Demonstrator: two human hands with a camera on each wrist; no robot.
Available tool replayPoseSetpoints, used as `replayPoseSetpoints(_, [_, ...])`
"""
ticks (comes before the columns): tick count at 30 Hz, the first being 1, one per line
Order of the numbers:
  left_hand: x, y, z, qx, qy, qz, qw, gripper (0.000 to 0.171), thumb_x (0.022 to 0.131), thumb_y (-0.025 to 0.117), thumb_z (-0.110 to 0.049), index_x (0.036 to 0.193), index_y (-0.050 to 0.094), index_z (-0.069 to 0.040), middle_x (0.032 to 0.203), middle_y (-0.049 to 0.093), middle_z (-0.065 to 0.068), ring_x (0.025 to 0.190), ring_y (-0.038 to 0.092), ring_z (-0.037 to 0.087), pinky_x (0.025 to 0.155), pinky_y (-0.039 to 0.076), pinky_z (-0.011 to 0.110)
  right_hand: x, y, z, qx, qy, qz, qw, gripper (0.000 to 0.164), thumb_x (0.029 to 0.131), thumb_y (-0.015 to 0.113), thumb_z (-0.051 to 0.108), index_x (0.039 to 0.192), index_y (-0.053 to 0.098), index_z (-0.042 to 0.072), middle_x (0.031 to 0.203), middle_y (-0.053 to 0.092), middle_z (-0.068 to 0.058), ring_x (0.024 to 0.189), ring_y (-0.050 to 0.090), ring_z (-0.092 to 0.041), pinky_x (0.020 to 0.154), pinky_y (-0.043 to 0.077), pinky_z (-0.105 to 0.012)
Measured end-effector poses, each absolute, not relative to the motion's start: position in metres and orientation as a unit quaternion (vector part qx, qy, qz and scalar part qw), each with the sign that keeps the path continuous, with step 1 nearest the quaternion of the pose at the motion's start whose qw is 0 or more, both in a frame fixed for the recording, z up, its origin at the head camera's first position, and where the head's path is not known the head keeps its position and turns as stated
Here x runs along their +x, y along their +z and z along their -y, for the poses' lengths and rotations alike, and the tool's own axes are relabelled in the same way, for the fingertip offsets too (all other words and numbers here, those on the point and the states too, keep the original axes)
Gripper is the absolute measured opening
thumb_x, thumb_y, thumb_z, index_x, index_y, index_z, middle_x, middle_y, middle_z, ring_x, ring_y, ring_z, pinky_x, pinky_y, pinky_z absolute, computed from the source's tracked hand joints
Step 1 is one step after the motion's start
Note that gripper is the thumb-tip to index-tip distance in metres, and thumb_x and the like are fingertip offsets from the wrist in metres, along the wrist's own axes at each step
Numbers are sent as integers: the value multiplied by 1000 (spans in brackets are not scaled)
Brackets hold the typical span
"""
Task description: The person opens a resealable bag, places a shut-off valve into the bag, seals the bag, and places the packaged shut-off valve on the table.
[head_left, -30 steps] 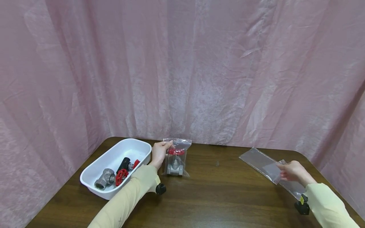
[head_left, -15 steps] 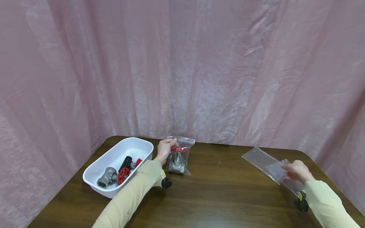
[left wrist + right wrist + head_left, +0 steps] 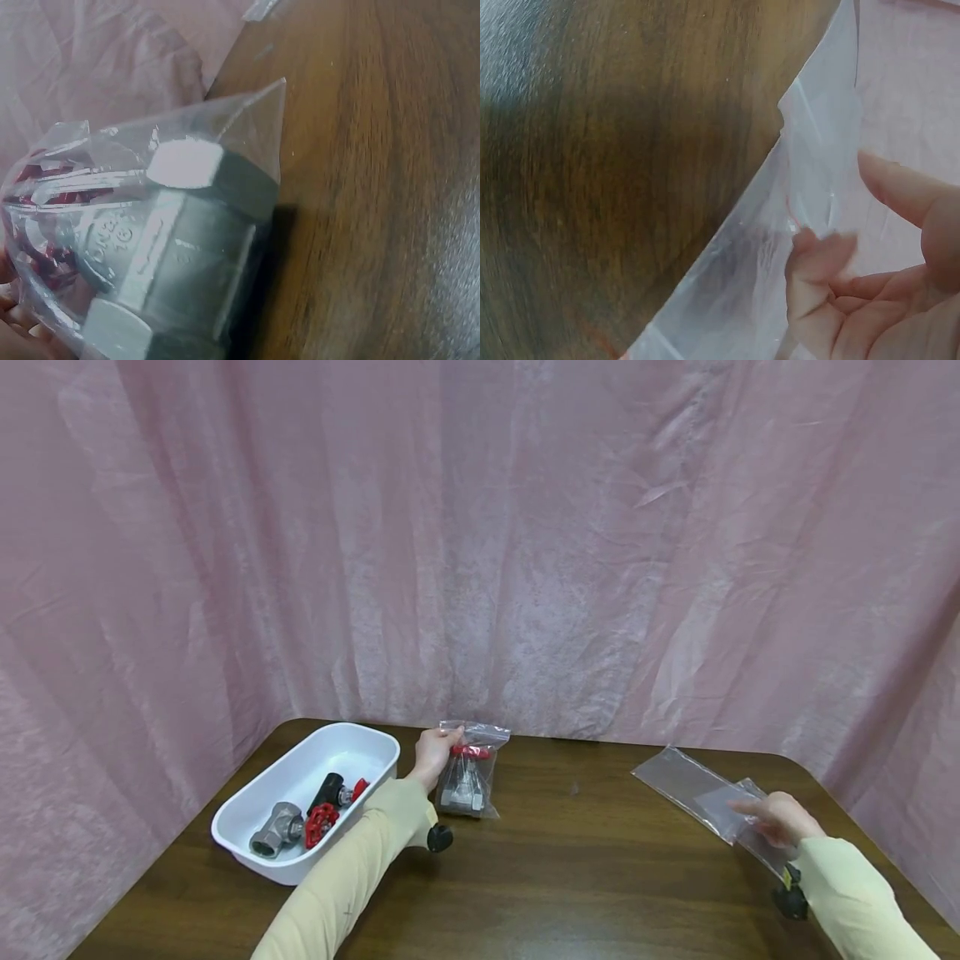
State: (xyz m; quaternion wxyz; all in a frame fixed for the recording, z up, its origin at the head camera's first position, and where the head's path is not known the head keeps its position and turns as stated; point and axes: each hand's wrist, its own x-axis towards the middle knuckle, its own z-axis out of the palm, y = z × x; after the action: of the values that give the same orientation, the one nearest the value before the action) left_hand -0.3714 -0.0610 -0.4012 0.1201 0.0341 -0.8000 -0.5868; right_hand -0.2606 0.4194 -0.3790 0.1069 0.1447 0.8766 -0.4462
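Observation:
A clear zip bag (image 3: 492, 739) stands on the table with a grey metal gate valve (image 3: 462, 797) inside, its red handwheel toward the top. My left hand (image 3: 432, 758) pinches the bag's upper left side. In the left wrist view the valve body (image 3: 202, 247) fills the bag's lower end, and only a little of the fingers shows at the edge. At the right, my right hand (image 3: 783, 820) lies over two flat clear bags (image 3: 678, 783) that overlap. The right wrist view shows its thumb apart from loosely bent fingers (image 3: 810, 292), which touch the plastic film (image 3: 742, 262).
On the left a white tub (image 3: 247, 793) holds a grey valve (image 3: 277, 831) with a red handwheel and a black-bodied valve (image 3: 327, 791) with a red handle. The brown wooden table (image 3: 570, 877) ends at a pink curtain (image 3: 480, 568).
My left hand and the bagged valve have shifted slightly right, and the valve leans a little. My right hand stays over the flat bags, its fingers moving slightly.

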Motion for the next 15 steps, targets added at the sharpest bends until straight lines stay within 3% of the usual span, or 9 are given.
replayPoseSetpoints(5, [-375, -408, 63, 15, -553, 824, 123, 26, 87, 62, -22, 81, 70, 1, 84, 65, 8, 81, 55, 22, 70, 43, 35, -260, -387, -423, 130, -444, -881, 94, 46, 82, 60, 26, 46, 32, 20, 42, 30, 8, 40, 24, -3, 40, 26, -19])
replayPoseSetpoints(9, [-375, -412, 65, 7, -540, 832, 125, 24, 87, 62, -21, 83, 71, 1, 86, 66, 9, 87, 57, 26, 73, 43, 38, -259, -390, -422, 125, -444, -884, 79, 44, 82, 60, 25, 46, 35, 19, 44, 32, 7, 41, 27, -3, 40, 26, -19])
replayPoseSetpoints(15, [-377, -416, 65, -2, -519, 846, 122, 24, 87, 62, -21, 84, 71, 2, 81, 65, 8, 81, 58, 25, 69, 44, 35, -258, -390, -420, 142, -449, -879, 76, 39, 84, 57, 24, 49, 42, 16, 46, 38, 6, 41, 33, -3, 40, 29, -18])
